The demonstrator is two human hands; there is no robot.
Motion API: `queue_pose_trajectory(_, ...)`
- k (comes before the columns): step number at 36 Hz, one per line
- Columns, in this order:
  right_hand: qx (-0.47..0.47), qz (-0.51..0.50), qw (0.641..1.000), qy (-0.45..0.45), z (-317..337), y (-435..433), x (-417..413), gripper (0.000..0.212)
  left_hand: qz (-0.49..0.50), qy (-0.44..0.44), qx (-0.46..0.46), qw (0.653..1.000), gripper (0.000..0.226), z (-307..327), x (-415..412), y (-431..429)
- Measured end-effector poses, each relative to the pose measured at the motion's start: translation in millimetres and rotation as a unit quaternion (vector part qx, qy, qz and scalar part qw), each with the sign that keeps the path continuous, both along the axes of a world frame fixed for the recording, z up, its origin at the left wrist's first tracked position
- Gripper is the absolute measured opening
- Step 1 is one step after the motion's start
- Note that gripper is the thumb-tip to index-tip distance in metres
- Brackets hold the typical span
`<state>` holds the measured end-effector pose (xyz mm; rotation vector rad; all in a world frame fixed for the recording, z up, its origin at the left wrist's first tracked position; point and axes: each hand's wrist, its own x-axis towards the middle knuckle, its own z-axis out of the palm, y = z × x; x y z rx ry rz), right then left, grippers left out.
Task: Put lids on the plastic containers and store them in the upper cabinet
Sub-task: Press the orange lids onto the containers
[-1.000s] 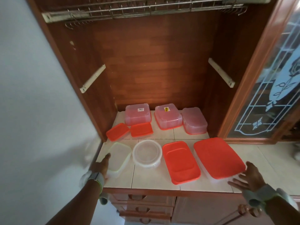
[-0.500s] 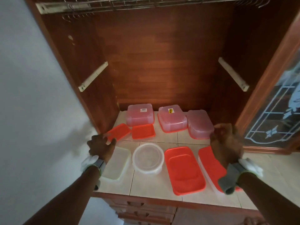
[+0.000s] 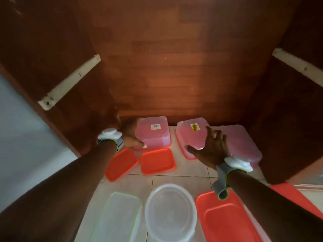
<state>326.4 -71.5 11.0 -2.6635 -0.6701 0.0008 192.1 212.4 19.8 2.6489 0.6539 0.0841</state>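
Three pink see-through containers stand upside down at the back of the tiled counter (image 3: 192, 169): left (image 3: 155, 137), middle (image 3: 190, 137), right (image 3: 244, 145). My left hand (image 3: 132, 137) clasps the left one's left front corner, thumb on its front wall. My right hand (image 3: 209, 147) hovers over or rests on the middle one, fingers spread. Two small orange lids (image 3: 120, 165) (image 3: 157, 161) lie in front. Nearer me are a clear rectangular container (image 3: 118, 215), a round clear one (image 3: 171, 212), a large orange lid (image 3: 225, 219) and another orange-lidded box (image 3: 293, 196).
The counter sits in a wooden alcove with a dark panelled back wall (image 3: 174, 75). White shelf-support rails are fixed to the left side (image 3: 70, 81) and right side (image 3: 297, 62). A white wall (image 3: 17, 137) lies to the left.
I have leaned in closer. Both hands moved forward from the front of the counter to the back row; the left now touches the left pink container, the right reaches the middle one.
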Motion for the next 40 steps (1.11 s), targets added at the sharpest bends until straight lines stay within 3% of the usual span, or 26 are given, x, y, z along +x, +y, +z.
queue_pose_trajectory(3, -0.006, 0.01, 1.0, -0.014, -13.2, 6.5, 2.4, 0.115, -0.019, 0.04, 0.014, 0.999, 0.141, -7.7, 8.3, 9.5)
queue_pose_trajectory(6, -0.014, -0.001, 0.999, -0.045, -28.4, 11.2, 7.1, 0.111, -0.025, 0.068, 0.017, 0.997, 0.14, -6.0, 15.2, 9.3)
queue_pose_trajectory(11, -0.045, -0.036, 0.997, -0.054, -25.5, 18.8, 12.8, 0.096, 0.005, 0.059, -0.07, 0.996, 0.138, -10.4, 19.7, 16.1)
queue_pose_trajectory(16, -0.04, -0.037, 0.998, -0.024, -23.3, 20.1, 11.8, 0.1, 0.037, 0.017, -0.065, 0.997, 0.115, -8.8, 15.1, 7.4)
queue_pose_trajectory(20, 0.016, -0.045, 0.999, 0.008, -15.7, 15.3, 9.7, 0.101, 0.083, -0.034, -0.218, 0.972, 0.085, 1.8, 8.6, 2.2)
queue_pose_trajectory(24, 0.115, -0.059, 0.984, 0.126, 3.3, 6.3, 6.0, 0.087, 0.176, -0.051, -0.422, 0.888, 0.091, 10.7, -8.7, -4.1)
queue_pose_trajectory(29, 0.226, -0.086, 0.928, 0.283, 19.8, 0.1, 2.9, 0.078, 0.256, -0.03, -0.466, 0.847, 0.108, 12.8, -18.3, -11.0)
queue_pose_trajectory(31, 0.301, -0.151, 0.844, 0.418, 27.4, 0.1, 4.5, 0.056, 0.287, -0.015, -0.485, 0.826, 0.104, 13.4, -17.0, -13.5)
queue_pose_trajectory(33, 0.287, -0.217, 0.728, 0.583, 41.1, -2.7, 7.9, 0.06, 0.313, 0.01, -0.508, 0.803, 0.1, 15.3, -16.6, -15.0)
queue_pose_trajectory(35, 0.286, -0.25, 0.669, 0.639, 41.1, -6.4, 18.1, 0.064, 0.325, 0.042, -0.52, 0.789, 0.1, 16.6, -17.3, -15.3)
queue_pose_trajectory(38, 0.358, -0.252, 0.641, 0.63, 31.3, -8.5, 20.9, 0.054, 0.322, 0.074, -0.532, 0.779, 0.103, 18.7, -21.3, -10.7)
queue_pose_trajectory(40, 0.372, -0.23, 0.663, 0.608, 25.7, -12.3, 17.2, 0.048, 0.323, 0.083, -0.549, 0.766, 0.104, 18.0, -23.5, -9.8)
